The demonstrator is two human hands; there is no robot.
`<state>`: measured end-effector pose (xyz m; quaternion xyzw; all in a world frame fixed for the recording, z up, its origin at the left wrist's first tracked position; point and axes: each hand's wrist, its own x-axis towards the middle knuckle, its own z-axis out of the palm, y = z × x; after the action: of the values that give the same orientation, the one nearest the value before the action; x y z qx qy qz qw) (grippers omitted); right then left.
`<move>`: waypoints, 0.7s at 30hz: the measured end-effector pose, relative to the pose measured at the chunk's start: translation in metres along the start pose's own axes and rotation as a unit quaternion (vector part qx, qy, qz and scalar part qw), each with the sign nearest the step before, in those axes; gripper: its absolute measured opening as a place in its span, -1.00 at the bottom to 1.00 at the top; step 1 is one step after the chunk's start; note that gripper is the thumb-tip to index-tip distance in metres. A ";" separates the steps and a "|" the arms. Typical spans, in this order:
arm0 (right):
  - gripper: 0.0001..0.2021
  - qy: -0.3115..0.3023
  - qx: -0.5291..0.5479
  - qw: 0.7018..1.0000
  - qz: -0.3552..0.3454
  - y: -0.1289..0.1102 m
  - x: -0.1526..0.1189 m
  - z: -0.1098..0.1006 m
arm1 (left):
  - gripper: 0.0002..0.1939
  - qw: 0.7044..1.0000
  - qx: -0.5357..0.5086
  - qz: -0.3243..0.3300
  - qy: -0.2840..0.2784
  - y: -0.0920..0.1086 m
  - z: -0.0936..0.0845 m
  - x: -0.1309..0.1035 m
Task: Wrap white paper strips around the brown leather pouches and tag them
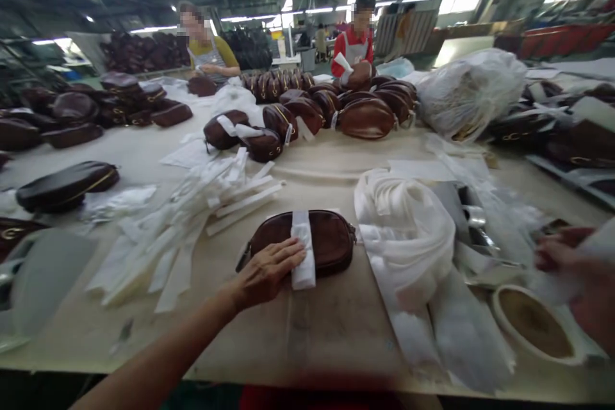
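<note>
A dark brown oval zip bag (331,240) lies on the table in front of me. A white paper strip (302,250) runs across its middle and hangs over the near side. My left hand (271,269) rests on the bag with fingers stretched out, the fingertips pressing on the strip. At the right edge, my right hand (576,275) is smeared by motion. Its fingers look curled around a thin white sheet (598,253), whose exact kind is blurred. Below that hand is a round tape-like roll with a brown centre (533,320).
Loose white strips (192,224) lie left of the bag; a heap of white wrapping material (403,230) lies right. Brown bags (365,116) and a plastic-wrapped bundle (471,93) stand farther back. Two people (209,51) (355,45) work across the table.
</note>
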<state>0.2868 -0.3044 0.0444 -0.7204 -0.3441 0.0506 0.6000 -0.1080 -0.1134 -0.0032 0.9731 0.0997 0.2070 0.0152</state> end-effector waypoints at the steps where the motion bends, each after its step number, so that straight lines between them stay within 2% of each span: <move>1: -0.72 -0.027 -0.021 0.999 0.011 -0.009 -0.016 0.016 | -0.59 0.999 0.024 0.000 0.021 0.001 0.005 0.000; 2: -0.69 -0.086 -0.033 0.996 -0.007 -0.019 -0.032 0.036 | -0.62 0.998 0.043 0.000 0.036 0.002 0.009 -0.001; 3: -0.70 -0.158 -0.029 0.985 -0.055 -0.027 -0.048 0.060 | -0.64 0.997 0.058 -0.001 0.045 0.003 0.012 -0.001; 5: -0.76 -0.273 -0.033 0.941 -0.196 -0.038 -0.073 0.110 | -0.67 0.996 0.074 -0.001 0.040 0.004 0.014 -0.002; 7: -0.76 -0.301 -0.098 0.906 -0.280 -0.040 -0.089 0.150 | -0.68 0.997 0.076 -0.004 0.022 0.003 0.013 -0.003; 9: -0.69 -0.306 -0.171 0.878 -0.325 -0.035 -0.096 0.175 | -0.65 0.997 0.072 -0.003 -0.005 0.002 0.010 -0.005; 12: -0.74 -0.303 -0.234 0.856 -0.349 -0.019 -0.101 0.188 | -0.53 0.997 0.073 0.019 -0.033 0.001 0.011 -0.010; 14: -0.81 -0.291 -0.239 0.855 -0.356 -0.008 -0.106 0.191 | -0.50 0.995 0.094 0.037 -0.013 0.002 0.019 -0.015; 18: -0.83 -0.280 -0.213 0.876 -0.331 0.002 -0.116 0.198 | -0.56 0.989 0.140 0.034 0.037 0.006 0.040 -0.025; 21: -0.88 -0.280 -0.195 0.888 -0.308 -0.008 -0.114 0.196 | -0.62 0.988 0.142 0.037 0.040 0.005 0.045 -0.026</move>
<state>0.1022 -0.2049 -0.0413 -0.6361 -0.7058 -0.0050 0.3117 -0.1118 -0.1228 -0.0540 0.9594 0.0927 0.2295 -0.1351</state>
